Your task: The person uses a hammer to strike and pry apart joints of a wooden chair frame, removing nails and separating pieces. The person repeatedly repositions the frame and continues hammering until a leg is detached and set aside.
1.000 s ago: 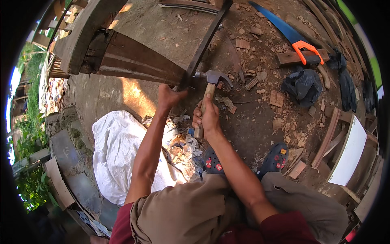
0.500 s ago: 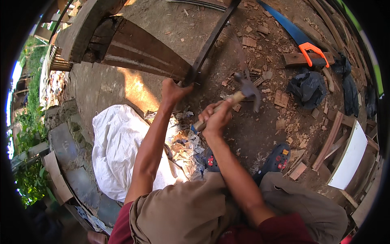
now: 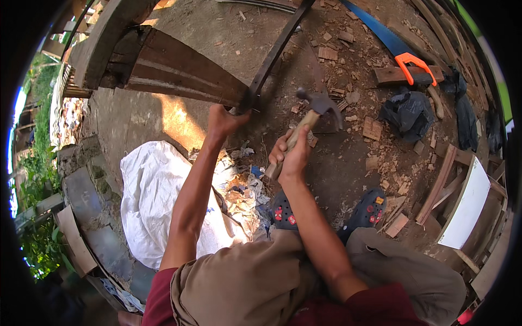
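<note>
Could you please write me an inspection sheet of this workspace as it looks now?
Surface: bare dirt ground, strewn with wood chips and offcuts.
Job's things: claw hammer with wooden handle, raised; dark wooden plank meeting a thin dark strip at a corner.
Clutter: white sack, blue saw with orange handle, black bag, white board, scraps by the feet.
Grippers: left hand grips the plank's corner; right hand has its fingers closed round the hammer handle.
Cables: nothing seen.
Surroundings: greenery at left, stacked timber at right.
</note>
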